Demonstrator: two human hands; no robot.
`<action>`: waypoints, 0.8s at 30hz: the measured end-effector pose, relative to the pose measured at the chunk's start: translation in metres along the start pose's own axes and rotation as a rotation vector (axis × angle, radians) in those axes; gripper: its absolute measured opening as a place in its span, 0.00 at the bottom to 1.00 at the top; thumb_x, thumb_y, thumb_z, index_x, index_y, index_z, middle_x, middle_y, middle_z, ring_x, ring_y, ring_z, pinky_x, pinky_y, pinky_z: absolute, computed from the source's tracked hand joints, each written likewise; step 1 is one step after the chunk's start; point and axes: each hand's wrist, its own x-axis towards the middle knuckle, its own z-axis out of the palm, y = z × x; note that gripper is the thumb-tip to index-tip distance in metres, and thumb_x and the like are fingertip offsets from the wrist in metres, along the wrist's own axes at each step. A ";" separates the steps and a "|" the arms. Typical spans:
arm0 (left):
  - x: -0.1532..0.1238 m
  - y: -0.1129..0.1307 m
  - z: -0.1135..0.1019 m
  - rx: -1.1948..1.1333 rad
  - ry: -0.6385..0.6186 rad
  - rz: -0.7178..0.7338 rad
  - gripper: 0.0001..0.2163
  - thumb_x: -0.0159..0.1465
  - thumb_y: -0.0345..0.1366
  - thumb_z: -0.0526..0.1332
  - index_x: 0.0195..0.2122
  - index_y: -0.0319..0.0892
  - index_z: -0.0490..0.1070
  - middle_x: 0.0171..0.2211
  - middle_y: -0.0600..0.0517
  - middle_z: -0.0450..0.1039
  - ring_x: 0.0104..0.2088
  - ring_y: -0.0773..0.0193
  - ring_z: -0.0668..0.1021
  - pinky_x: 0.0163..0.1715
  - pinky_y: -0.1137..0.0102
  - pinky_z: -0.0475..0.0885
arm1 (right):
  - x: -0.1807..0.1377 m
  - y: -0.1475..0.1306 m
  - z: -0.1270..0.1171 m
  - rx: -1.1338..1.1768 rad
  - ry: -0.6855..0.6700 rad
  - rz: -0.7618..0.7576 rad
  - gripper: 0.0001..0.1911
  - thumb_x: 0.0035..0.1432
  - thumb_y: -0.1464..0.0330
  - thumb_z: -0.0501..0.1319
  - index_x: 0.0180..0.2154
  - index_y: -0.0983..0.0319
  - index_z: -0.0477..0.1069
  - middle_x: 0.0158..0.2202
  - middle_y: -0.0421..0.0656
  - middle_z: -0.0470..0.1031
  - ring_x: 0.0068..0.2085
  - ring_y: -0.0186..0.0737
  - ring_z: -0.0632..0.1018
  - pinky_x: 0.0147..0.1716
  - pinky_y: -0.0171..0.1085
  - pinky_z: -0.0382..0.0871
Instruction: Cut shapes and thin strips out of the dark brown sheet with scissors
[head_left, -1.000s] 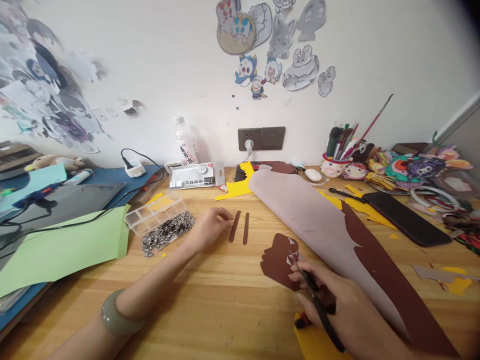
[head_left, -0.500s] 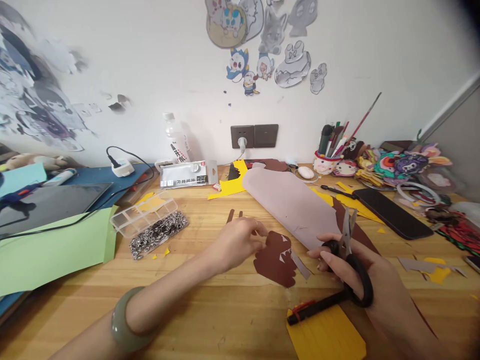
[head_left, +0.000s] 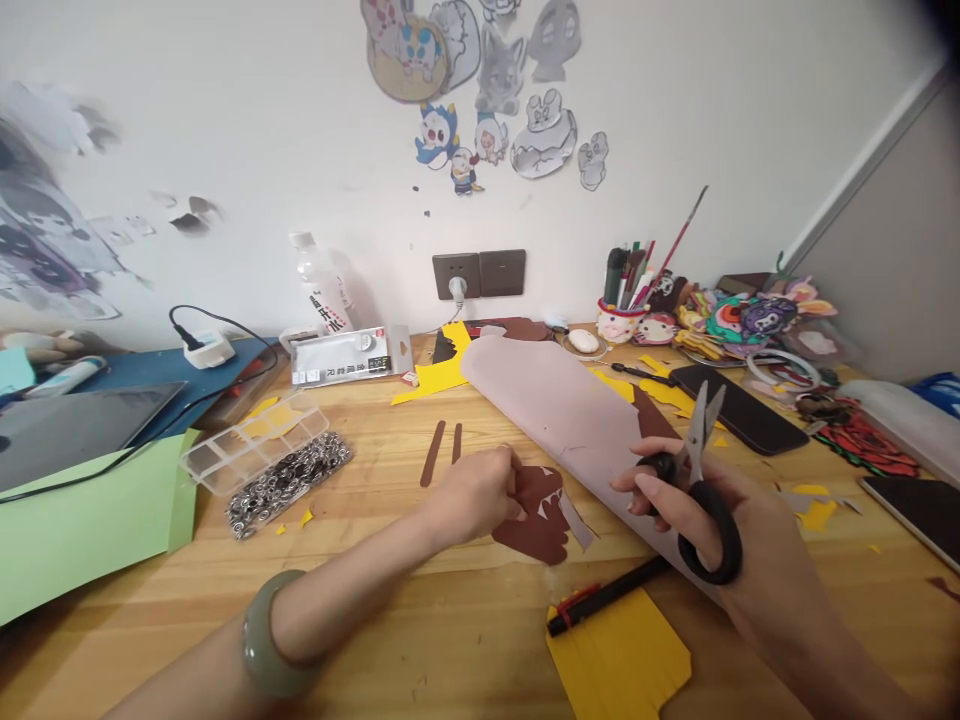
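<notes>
My right hand (head_left: 739, 510) holds black-handled scissors (head_left: 701, 440), their blades pointing up and slightly apart. My left hand (head_left: 476, 495) is over the desk with its fingers bent and closed at the edge of a dark brown cut-out piece (head_left: 544, 535); the fingertips are partly hidden. Small grey-white scraps and a narrow greyish strip (head_left: 576, 520) lie on and beside this brown piece. Two thin brown strips (head_left: 433, 455) rest just beyond my left hand. A large pale pink sheet (head_left: 555, 390) reaches from the back of the desk to under my right hand.
A yellow piece (head_left: 622, 660) with a black pen (head_left: 607, 597) across it lies in front. To the left are a clear divided box (head_left: 255, 445) of metal rings and a green sheet (head_left: 90, 520). A phone (head_left: 739, 408) and pen cup (head_left: 621, 320) stand right.
The view has shifted to the right. My left hand has moved nearer the brown piece, its fingers now more closed at it, uncovering the two brown strips. The scissors remain in my right hand.
</notes>
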 end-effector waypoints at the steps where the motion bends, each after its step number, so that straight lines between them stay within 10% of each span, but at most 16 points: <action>1: 0.000 0.000 -0.002 -0.015 0.020 0.001 0.11 0.57 0.37 0.58 0.40 0.39 0.65 0.31 0.52 0.70 0.29 0.66 0.73 0.28 0.68 0.69 | 0.000 0.000 -0.001 0.009 0.001 -0.003 0.11 0.49 0.62 0.61 0.36 0.59 0.67 0.23 0.38 0.74 0.26 0.37 0.74 0.27 0.33 0.69; 12: -0.033 0.026 -0.051 -0.052 0.233 0.165 0.17 0.57 0.26 0.47 0.48 0.43 0.58 0.24 0.56 0.71 0.20 0.70 0.72 0.21 0.76 0.65 | 0.003 -0.001 -0.003 -0.160 0.015 -0.136 0.11 0.52 0.62 0.57 0.37 0.59 0.64 0.23 0.39 0.72 0.31 0.41 0.77 0.28 0.35 0.70; 24: -0.012 0.024 -0.023 0.395 0.409 -0.020 0.10 0.62 0.33 0.50 0.39 0.34 0.65 0.33 0.47 0.70 0.32 0.61 0.73 0.31 0.64 0.69 | 0.016 0.024 -0.008 -0.903 -0.062 -0.168 0.17 0.42 0.72 0.60 0.38 0.54 0.70 0.36 0.45 0.77 0.36 0.56 0.75 0.24 0.39 0.60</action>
